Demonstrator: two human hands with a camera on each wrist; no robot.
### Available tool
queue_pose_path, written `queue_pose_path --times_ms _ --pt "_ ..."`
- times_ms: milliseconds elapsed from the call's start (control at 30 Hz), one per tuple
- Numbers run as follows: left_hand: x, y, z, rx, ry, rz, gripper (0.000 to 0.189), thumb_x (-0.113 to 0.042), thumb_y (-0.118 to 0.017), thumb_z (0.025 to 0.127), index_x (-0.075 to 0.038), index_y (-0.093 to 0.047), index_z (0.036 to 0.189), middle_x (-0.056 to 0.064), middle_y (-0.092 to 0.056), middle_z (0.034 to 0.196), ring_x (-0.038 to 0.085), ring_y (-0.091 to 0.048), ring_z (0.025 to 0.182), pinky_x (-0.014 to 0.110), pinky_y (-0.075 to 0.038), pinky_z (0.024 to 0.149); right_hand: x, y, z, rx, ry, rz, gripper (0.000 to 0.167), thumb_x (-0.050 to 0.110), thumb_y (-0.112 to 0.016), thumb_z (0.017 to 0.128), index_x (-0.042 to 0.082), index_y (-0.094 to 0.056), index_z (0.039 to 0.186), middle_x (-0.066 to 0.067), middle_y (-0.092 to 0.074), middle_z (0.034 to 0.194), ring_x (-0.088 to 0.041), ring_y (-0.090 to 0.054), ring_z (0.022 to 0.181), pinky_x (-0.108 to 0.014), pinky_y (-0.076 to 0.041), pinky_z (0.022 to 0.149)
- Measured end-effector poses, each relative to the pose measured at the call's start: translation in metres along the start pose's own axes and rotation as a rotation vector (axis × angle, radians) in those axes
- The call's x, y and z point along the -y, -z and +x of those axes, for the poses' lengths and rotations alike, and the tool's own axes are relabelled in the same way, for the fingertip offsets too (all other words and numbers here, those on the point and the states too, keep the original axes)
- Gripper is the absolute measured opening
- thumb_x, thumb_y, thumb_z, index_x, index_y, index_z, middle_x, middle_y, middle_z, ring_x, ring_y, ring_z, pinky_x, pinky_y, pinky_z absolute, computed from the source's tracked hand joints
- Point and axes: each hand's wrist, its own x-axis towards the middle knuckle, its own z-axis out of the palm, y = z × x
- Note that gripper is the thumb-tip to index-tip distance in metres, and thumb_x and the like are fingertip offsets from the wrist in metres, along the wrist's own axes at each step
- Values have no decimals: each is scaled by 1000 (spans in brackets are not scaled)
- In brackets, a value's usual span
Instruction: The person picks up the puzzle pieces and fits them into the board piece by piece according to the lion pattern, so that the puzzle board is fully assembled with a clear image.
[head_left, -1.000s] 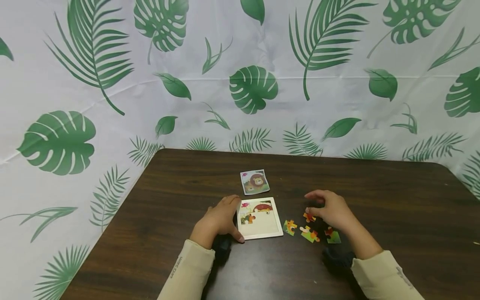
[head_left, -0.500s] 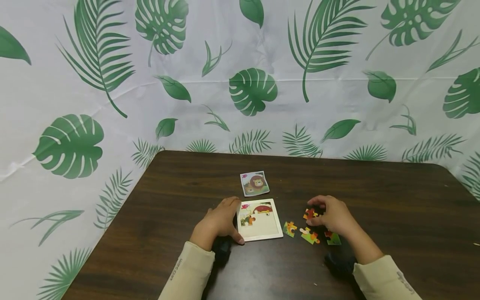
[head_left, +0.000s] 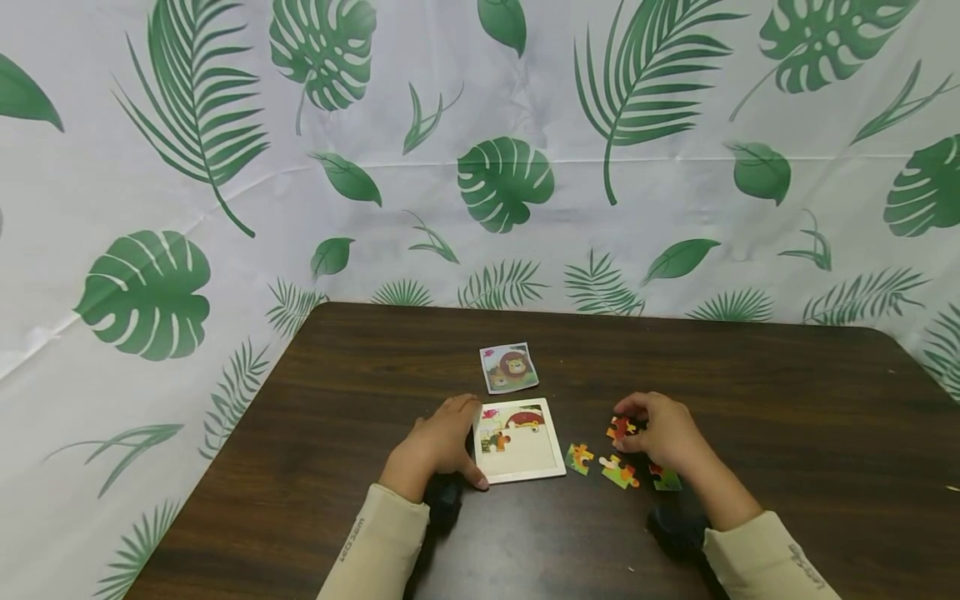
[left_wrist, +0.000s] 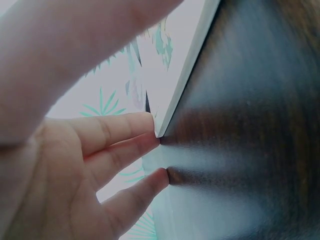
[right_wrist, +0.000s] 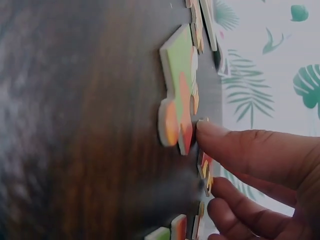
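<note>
My left hand holds the left side of a shallow square wooden puzzle board, thumb at its near corner and fingers at the far one. Several puzzle pieces are fitted along its top and left, showing part of a lion. In the left wrist view, fingertips meet the corner of the board. Right of the board, my right hand pinches a red-orange puzzle piece between thumb and fingers, low over the table. The right wrist view shows this red piece edge-on between thumb and fingertips.
Three loose pieces lie around the right hand: an orange one, a green and orange one, and a red and green one partly under the hand. A lion picture card lies behind the board. The table is dark wood.
My right hand has come in slightly, its thumb and fingers closing on the red-orange piece. The left hand and board stay put; the head view has shifted slightly.
</note>
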Motion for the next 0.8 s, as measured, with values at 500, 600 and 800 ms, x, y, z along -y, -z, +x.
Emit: queue_pose_path --times_ms 500,600,800 --pt "-1 1 0 -5 0 -4 105 -34 -90 52 -6 -38 138 10 -31 144 28 -25 133 67 -24 93 5 -7 0 -88 126 -53 37 3 -82 64 3 -67 98 -10 -53 97 -30 -57 86 -46 -48 74" --pt "-1 1 0 -6 -1 -8 105 -34 -90 52 -6 -38 138 10 -31 145 28 -25 133 68 -24 93 6 -8 0 -88 133 -59 36 3 -82 64 3 -67 97 -10 -53 96 -28 -57 84 -44 -49 72" --pt "0 1 0 -6 0 -6 105 -34 -90 52 -6 -38 138 10 -31 145 28 -25 133 67 -23 94 5 -9 2 -109 155 -69 34 2 -83 64 6 -68 94 -9 -53 93 -25 -57 81 -42 -49 69"
